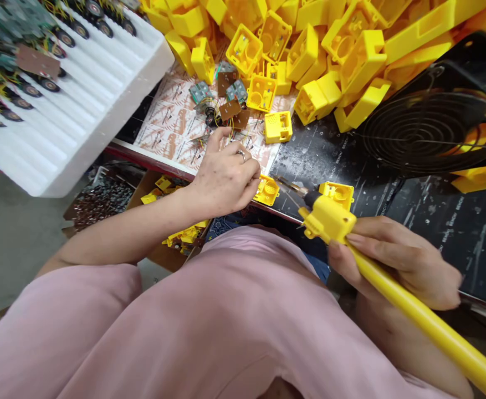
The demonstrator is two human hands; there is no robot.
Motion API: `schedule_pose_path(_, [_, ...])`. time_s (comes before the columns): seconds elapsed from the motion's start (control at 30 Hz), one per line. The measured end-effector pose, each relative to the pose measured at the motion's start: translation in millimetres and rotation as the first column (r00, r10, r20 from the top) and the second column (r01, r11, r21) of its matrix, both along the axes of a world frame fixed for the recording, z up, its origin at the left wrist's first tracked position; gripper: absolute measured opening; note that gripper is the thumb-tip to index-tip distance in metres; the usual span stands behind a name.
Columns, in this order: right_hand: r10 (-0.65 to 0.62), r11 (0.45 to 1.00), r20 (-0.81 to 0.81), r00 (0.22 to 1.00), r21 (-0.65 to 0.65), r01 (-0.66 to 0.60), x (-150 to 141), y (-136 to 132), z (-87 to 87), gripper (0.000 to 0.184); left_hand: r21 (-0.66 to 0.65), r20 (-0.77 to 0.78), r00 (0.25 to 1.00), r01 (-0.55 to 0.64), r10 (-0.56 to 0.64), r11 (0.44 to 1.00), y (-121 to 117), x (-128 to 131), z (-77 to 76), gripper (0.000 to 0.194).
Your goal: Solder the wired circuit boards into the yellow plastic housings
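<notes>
My left hand (230, 174), with a ring on one finger, is palm down at the bench edge. Its thumb and forefinger are closed at the left side of a small open yellow plastic case (268, 191), partly covering it. In my right hand (396, 257) is a yellow soldering gun (330, 216) with a black collar, a thin metal tip and a wire guide beside it. Its tip points left, close by the case's right side. Another open yellow case (337, 194) lies behind the gun. Past my left hand are circuit boards (236, 91) with wires and a small round speaker (210, 115).
Many yellow cases (309, 50) are heaped at the back. A black fan (425, 122) stands at the right. At the left, a white foam tray (113, 83) carries boards and speakers. Below the bench edge sits a cardboard box (159, 257) with yellow parts.
</notes>
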State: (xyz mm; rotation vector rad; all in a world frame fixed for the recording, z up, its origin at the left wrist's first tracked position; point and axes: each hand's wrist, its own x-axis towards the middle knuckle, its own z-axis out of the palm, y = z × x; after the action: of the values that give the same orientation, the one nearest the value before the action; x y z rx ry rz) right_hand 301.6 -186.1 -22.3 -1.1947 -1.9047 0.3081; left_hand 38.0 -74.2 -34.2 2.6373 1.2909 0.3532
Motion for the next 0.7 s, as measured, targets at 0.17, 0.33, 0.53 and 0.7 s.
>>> schedule_pose_path(0.17, [-0.069, 0.997, -0.037, 0.997, -0.021, 0.068, -3.1, -6.0, 2.5, 0.026, 0.026, -0.017, 1.000, 0.018, -0.017, 1.000, 1.6, 0.1, -0.2, 0.025])
schedule_pose_path(0.33, [-0.093, 0.996, -0.109, 0.990, -0.017, 0.091, -7.8, -7.0, 1.9, 0.031, 0.045, -0.015, 0.997, 0.076, -0.076, 0.996, 2.0, -5.7, 3.9, 0.028])
schedule_pose_path(0.53, [-0.196, 0.980, -0.143, 0.970, 0.003, 0.198, -6.0, -11.2, -14.0, 0.055, -0.010, 0.127, 0.990, 0.059, -0.057, 0.998, 0.4, -22.8, 1.1, 0.021])
schedule_pose_path(0.7, [-0.172, 0.984, -0.089, 0.981, 0.020, 0.175, 2.0, -14.3, -13.2, 0.061, -0.018, 0.158, 0.981, 0.117, -0.113, 0.993, -1.9, -27.5, -1.7, 0.019])
